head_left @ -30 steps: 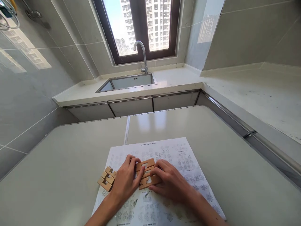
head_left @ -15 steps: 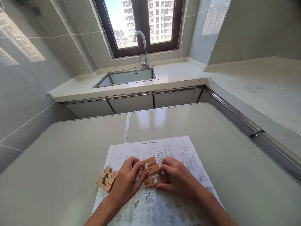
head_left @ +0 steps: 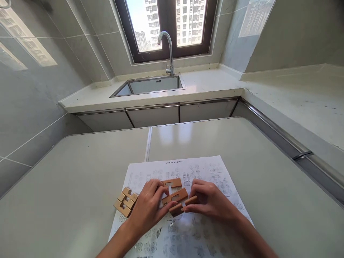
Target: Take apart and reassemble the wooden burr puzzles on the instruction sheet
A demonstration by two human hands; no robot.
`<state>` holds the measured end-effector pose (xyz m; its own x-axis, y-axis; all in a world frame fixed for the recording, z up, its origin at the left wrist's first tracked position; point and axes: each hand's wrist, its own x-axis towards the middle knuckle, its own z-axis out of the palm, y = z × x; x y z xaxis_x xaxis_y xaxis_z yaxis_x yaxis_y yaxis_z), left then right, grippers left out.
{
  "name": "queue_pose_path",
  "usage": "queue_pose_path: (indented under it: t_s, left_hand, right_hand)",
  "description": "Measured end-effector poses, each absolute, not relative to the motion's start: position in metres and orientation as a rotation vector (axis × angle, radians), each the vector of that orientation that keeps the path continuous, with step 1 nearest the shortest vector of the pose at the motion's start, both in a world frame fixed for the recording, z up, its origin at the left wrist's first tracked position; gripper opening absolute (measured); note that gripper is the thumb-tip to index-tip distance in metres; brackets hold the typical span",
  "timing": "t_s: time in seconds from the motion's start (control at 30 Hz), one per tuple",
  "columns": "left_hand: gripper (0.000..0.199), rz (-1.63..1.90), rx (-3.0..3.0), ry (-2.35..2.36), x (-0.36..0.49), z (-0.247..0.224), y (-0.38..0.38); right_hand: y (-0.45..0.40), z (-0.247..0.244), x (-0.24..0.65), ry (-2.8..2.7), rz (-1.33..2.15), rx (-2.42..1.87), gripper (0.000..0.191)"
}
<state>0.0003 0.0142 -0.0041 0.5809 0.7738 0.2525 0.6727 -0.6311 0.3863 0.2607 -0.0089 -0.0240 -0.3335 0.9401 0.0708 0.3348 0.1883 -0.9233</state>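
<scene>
Three notched wooden puzzle pieces lie or are held close together over a printed sheet. My left hand rests by the middle slotted piece, its thumb reaching to the near piece, which is tilted up off the paper. Between its thumb and fingers my right hand pinches the right end of that near piece. Behind them a third slotted piece lies partly under my left fingers. To the left of my left hand sits a cluster of lighter interlocked wooden pieces.
The sheet lies on a pale table with a seam running across it. Beyond stand a white counter, a sink and a tap under a window. A side counter runs along the right.
The near notched piece has been tipped up from lying flat, with my right hand on its end. The pieces are spread a little further apart. The camera view has shifted slightly.
</scene>
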Motion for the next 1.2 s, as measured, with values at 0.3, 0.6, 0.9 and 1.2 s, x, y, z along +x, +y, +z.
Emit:
queue_pose_path:
  t_s: [0.3,0.6,0.9,1.2]
  left_hand:
    - [0.015,0.589,2.646,1.068,0.001,-0.004,0.016]
    - [0.027,0.701,2.092,1.266,-0.003,-0.003,0.013]
    - [0.039,0.750,1.942,1.261,0.000,-0.001,0.012]
    - [0.039,0.828,2.019,1.142,-0.002,-0.006,0.009]
  right_hand:
    - [-0.009,-0.017,0.262,-1.447,1.358,-1.253,0.046]
    - [-0.009,-0.012,0.258,-1.239,1.574,-1.052,0.043]
    - [-0.015,-0.018,0.236,-1.258,1.676,-0.883,0.044]
    - [-0.020,-0.016,0.223,-1.161,1.536,-1.011,0.044]
